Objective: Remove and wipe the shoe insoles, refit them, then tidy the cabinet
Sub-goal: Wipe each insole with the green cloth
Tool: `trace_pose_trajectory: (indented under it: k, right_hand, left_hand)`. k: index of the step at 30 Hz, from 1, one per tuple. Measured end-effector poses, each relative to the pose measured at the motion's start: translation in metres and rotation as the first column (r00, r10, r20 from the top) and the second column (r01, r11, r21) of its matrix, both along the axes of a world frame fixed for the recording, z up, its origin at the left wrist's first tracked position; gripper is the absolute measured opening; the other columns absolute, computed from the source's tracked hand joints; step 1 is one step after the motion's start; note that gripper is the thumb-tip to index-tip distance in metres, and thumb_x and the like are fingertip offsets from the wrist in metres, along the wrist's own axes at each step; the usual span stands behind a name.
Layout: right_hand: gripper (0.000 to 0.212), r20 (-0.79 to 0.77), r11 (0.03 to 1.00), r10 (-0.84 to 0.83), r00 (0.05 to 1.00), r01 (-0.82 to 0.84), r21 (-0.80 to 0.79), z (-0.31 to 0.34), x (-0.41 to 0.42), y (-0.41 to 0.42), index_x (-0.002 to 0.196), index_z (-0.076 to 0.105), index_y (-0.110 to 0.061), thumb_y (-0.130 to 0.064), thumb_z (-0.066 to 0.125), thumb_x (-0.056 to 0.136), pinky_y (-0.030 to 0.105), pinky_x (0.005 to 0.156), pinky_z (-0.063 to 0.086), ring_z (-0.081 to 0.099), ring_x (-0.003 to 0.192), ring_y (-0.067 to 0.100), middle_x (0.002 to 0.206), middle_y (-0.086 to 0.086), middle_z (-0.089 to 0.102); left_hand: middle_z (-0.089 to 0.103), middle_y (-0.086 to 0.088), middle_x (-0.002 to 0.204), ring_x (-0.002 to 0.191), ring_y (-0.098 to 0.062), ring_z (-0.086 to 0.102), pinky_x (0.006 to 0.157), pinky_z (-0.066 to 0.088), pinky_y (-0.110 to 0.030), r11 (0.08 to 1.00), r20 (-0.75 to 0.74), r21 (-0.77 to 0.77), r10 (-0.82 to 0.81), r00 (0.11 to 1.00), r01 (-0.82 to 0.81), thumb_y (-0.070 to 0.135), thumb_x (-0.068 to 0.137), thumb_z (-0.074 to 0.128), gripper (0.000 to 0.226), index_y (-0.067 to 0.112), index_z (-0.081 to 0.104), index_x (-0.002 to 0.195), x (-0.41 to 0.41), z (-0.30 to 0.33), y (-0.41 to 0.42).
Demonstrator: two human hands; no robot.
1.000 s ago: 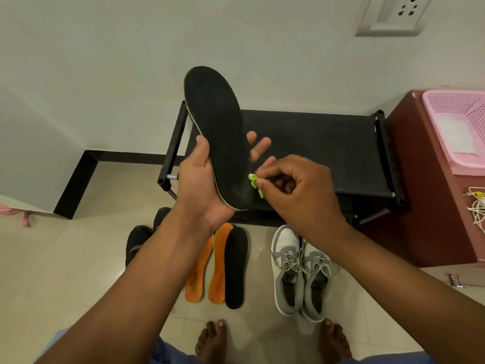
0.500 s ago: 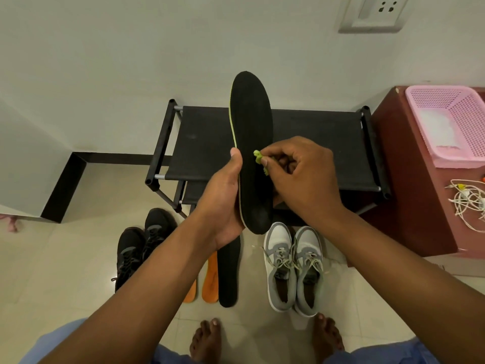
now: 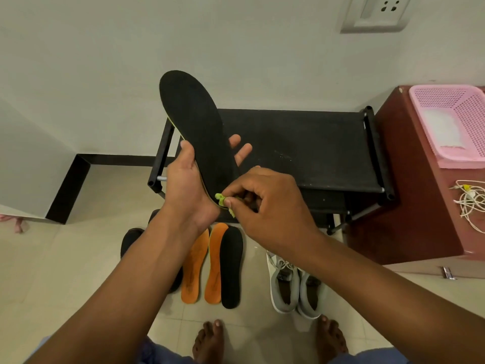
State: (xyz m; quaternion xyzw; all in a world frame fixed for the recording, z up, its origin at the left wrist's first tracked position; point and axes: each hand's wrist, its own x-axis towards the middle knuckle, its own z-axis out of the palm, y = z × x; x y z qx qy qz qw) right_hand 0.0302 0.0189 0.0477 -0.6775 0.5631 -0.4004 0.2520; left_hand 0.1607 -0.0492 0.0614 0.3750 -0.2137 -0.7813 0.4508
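Above the black shoe rack [image 3: 301, 148], the left hand [image 3: 189, 185] holds a black insole [image 3: 194, 127] upright and a little tilted, with its toe end toward the wall. The thumb lies on the near edge and the other fingers support it from behind, so this grip is closed around the insole. The right hand [image 3: 265, 203] is at the heel end; its thumb and fingers pinch a small yellow-green piece [image 3: 221, 200], which touches the heel edge. I cannot tell if this piece is a folded wipe or a part of the insole itself.

On the floor below lie two orange insoles [image 3: 204, 264] and one more black insole [image 3: 231, 266] side by side. A pair of grey shoes [image 3: 296, 285] stands just beside them on the right, and a dark shoe [image 3: 131, 240] is partly hidden under the left forearm.

The step in hand seems to be the cleaning of this insole. To do it well, the left hand should keep the insole firm near the middle, so that it does not bend when pressed. The right hand should press lightly and go along the whole length, not only at the heel. The yellow edge also needs attention, because dirt can collect there. Afterwards the insole can lie beside the others on the floor.
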Motion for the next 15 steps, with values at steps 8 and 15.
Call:
trace_pose_trajectory:
  k: [8,15]
  right_hand:
    - [0.007,-0.166,0.955,-0.286,0.944,0.266,-0.13,-0.008,-0.037,-0.022,0.096,0.076,-0.016,-0.018,0.077,0.089,0.007,0.074,0.044,0.058,0.083,0.002,0.095,-0.002,0.068]
    - [0.009,-0.129,0.96,-0.268,0.955,0.253,-0.12,-0.009,-0.037,-0.022,0.098,0.077,-0.016,-0.018,0.078,0.089,0.009,0.071,0.045,0.057,0.079,0.0,0.093,-0.005,0.069]
  left_hand:
    - [0.062,-0.016,0.143,0.133,-0.035,0.06,0.116,0.041,-0.057,0.951,0.028,0.048,-0.306,0.952,0.305,0.065,0.107,0.015,0.074,0.021,0.062,0.143,-0.012,-0.003,0.017]
    - [0.066,-0.014,0.138,0.129,-0.032,0.063,0.112,0.045,-0.054,0.969,0.059,0.033,-0.245,0.968,0.244,0.064,0.107,0.013,0.075,0.019,0.066,0.136,-0.012,0.002,0.014]
